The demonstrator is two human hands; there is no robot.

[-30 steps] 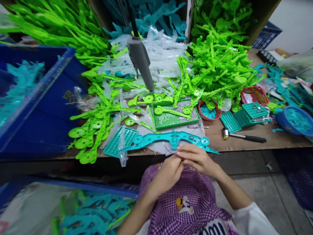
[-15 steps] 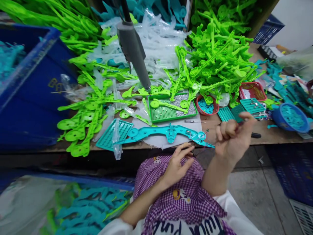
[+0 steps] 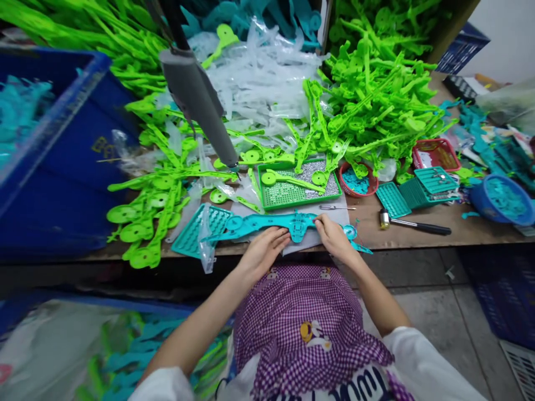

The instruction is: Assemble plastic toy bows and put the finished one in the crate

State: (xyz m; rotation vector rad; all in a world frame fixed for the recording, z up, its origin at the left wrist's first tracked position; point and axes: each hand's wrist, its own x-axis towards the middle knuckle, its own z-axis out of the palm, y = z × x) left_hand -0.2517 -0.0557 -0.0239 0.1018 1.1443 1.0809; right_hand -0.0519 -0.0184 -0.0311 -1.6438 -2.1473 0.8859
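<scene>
A long teal plastic part (image 3: 259, 221) lies across a white sheet (image 3: 343, 214) at the table's front edge. My left hand (image 3: 266, 249) rests at its near edge, left of the centre piece, fingers stretched out and touching it. With thumb and fingers, my right hand (image 3: 332, 236) grips the part right of the centre, covering some of it. Behind it sits a green tray (image 3: 276, 196) of small metal pieces with a lime arm (image 3: 292, 181) across it. The tip of a grey hanging power screwdriver (image 3: 204, 108) is left of the tray.
A hammer (image 3: 412, 224) and teal trays (image 3: 393, 199) lie at the right, near a red basket (image 3: 358, 186) and a blue bowl (image 3: 499, 200). Lime parts (image 3: 376, 100) are heaped behind. A blue crate (image 3: 62, 184) stands left, and a small screwdriver (image 3: 334, 208) lies behind the teal part.
My right hand has come down from its raised position onto the teal part. My left hand has moved left and forward to the part's edge. The hanging screwdriver has swung left.
</scene>
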